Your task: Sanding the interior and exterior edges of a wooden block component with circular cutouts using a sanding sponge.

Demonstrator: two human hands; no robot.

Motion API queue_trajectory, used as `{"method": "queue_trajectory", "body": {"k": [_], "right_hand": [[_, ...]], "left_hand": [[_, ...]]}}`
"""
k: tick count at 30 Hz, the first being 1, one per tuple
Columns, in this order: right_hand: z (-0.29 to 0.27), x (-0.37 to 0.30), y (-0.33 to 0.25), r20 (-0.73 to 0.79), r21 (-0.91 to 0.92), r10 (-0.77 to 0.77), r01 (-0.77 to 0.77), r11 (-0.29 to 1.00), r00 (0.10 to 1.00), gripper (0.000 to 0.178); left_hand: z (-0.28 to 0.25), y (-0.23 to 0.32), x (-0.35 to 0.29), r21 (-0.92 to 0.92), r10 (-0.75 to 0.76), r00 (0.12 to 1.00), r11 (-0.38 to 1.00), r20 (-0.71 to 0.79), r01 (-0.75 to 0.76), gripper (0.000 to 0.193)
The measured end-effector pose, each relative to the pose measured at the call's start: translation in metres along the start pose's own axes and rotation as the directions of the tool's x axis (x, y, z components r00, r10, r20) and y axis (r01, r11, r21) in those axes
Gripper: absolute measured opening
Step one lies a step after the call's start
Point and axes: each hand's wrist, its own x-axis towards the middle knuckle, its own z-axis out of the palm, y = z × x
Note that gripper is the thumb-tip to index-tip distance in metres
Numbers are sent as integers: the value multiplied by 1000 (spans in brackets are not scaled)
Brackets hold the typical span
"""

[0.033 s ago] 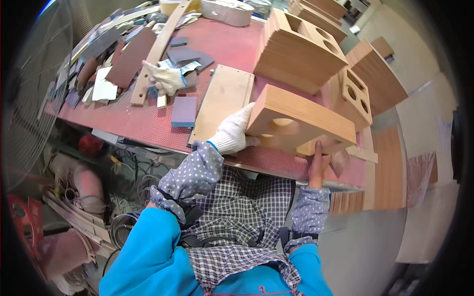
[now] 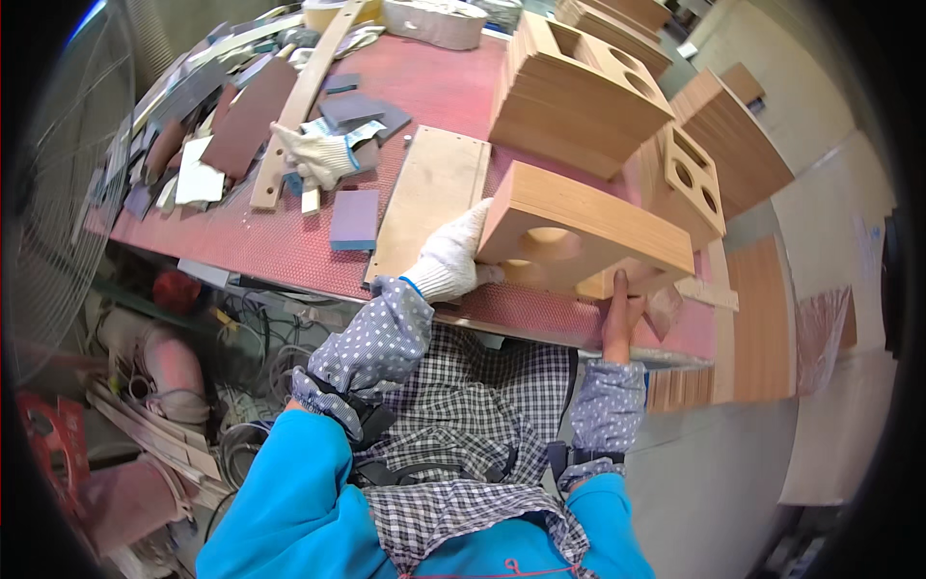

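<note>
A thick stack of wooden panels (image 2: 608, 220) with round cut-outs stands on its long edge, tilted, at the front of the red table. My left hand (image 2: 451, 256), in a white knitted glove, is closed round its left end. Bare, my right hand (image 2: 622, 314) holds the lower right part of the same stack at a cut-out, its fingers partly hidden. Beside my left hand lies a flat pale board (image 2: 431, 198), with a purple-grey sanding block (image 2: 355, 219) to its left.
Taller panel stacks (image 2: 579, 121) stand behind, with another holed stack (image 2: 693, 179) at the right. A loose white glove (image 2: 318, 154), sandpaper pieces (image 2: 249, 116) and a long wooden strip (image 2: 307, 92) crowd the table's left. A fan guard (image 2: 72, 183) stands far left; hoses and cables lie below.
</note>
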Motion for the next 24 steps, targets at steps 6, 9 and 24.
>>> {"method": "queue_trajectory", "body": {"k": [6,9,24], "right_hand": [[7,3,-4,-53,37,-67,69,997,996,43],[10,-1,-10,-53,3,-66,67,998,996,44],[17,-4,-6,-85,2,-112,113,994,990,54]], "left_hand": [[7,-7,2,40,-42,999,998,-17,43,100],[7,-9,2,-17,-66,998,998,8,66,101],[7,2,-3,0,-83,997,997,8,83,102]]}}
